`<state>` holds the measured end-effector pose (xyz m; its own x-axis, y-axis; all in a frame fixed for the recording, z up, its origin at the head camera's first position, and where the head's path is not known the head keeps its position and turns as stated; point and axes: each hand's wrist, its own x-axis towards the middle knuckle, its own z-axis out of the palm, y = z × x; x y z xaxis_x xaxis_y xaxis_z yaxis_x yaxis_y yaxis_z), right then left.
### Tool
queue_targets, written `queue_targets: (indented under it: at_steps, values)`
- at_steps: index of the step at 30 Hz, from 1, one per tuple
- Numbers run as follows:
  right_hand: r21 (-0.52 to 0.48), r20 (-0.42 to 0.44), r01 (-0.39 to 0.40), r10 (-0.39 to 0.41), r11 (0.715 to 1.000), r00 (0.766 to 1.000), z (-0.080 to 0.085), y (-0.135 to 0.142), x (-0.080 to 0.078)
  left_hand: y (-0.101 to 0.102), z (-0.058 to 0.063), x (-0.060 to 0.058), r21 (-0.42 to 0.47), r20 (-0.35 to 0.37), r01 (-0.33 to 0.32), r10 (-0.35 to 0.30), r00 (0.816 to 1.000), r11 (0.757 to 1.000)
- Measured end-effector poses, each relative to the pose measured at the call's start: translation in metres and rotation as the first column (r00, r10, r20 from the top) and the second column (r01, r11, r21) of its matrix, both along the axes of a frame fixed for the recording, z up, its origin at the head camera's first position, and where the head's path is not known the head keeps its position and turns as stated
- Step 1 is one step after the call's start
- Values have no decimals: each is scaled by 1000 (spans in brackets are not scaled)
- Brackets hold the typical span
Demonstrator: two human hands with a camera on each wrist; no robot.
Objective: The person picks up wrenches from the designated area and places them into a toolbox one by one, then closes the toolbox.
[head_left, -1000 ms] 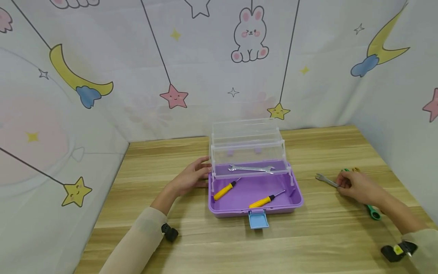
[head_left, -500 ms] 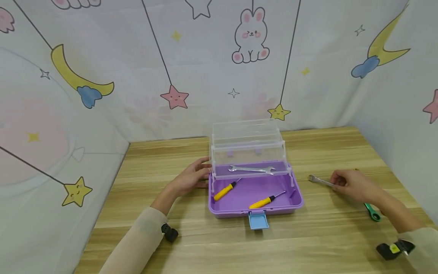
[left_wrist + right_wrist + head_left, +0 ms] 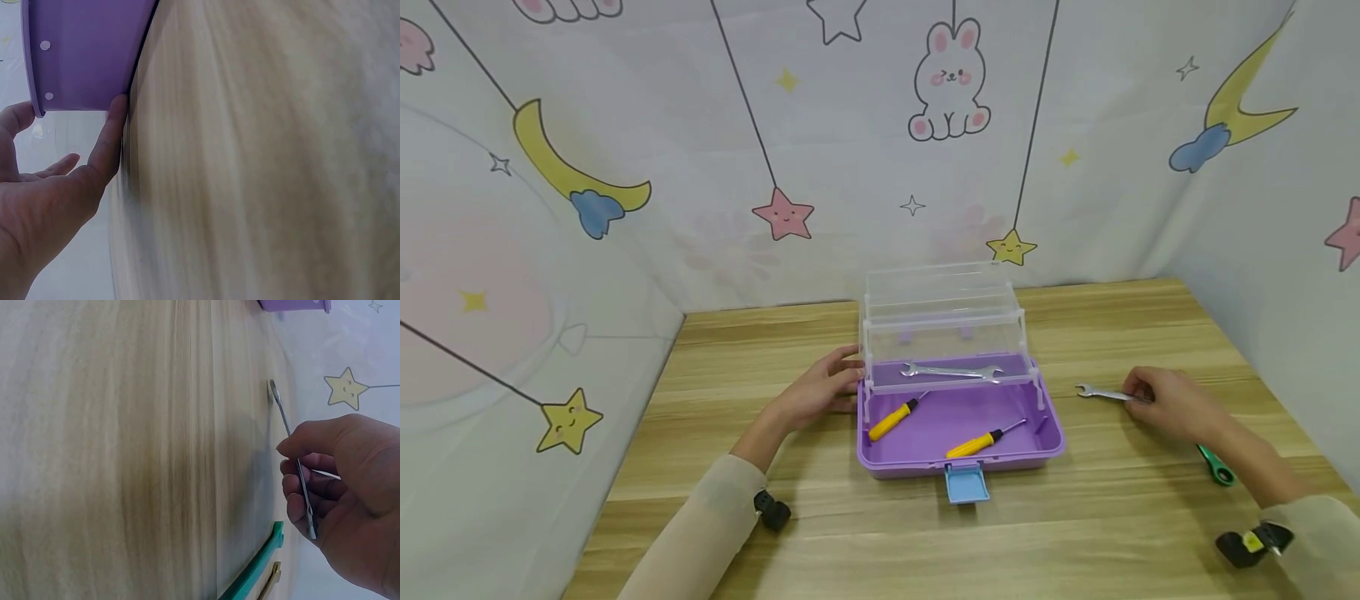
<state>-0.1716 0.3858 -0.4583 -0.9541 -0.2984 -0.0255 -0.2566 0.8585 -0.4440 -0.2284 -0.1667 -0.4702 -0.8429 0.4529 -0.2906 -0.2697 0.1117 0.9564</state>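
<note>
My left hand (image 3: pixel 812 387) touches the left side of a purple toolbox (image 3: pixel 925 471). In the left wrist view its fingers (image 3: pixel 112 128) rest against the box's end wall, near the table. My right hand (image 3: pixel 1176 404) pinches a silver wrench (image 3: pixel 284 415) between thumb and fingers, to the right of the box. One wrench end points toward the box; the other lies by the palm in the right wrist view. Inside the box are two yellow-handled screwdrivers (image 3: pixel 891 421), and another silver wrench (image 3: pixel 951 371) is seen through the clear tray.
A green wrench (image 3: pixel 1217 467) lies partly hidden under my right forearm. Beside it in the right wrist view is a gold-coloured tool (image 3: pixel 270 581). Clear trays (image 3: pixel 940 292) stand raised at the box's back, and a blue latch (image 3: pixel 966 483) hangs at its front.
My right hand has moved slightly left with the wrench, away from the green and gold-coloured tools. The wrench has turned a little flatter across the view. My left hand has stayed at the box.
</note>
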Motion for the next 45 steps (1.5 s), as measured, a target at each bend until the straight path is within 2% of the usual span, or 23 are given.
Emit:
queue_targets:
  at_steps: [9,16,24,32,40,45]
  values:
    - [-86,-31,28,-31,996,999,16,-7,-4,0,0,1,-12,-8,9,-9,1000,1000]
    - [-182,-87,-12,-4,983,996,38,-25,-6,0,-1,1,-9,-8,10,-10,1000,1000]
    - [-233,-134,-100,70,967,988,57,-64,-15,-2,-1,2,-2,-5,-6,5,1000,1000]
    - [-243,-166,-162,124,956,978,62,-98,-26,-1,0,2,-2,-12,-4,4,1000,1000]
    - [-247,-186,-191,147,950,972,57,-123,-41,0,-1,1,-8,-16,-2,2,1000,1000]
    - [-254,-170,-208,168,945,971,56,-134,-44,0,-2,0,-4,-14,-12,12,1000,1000]
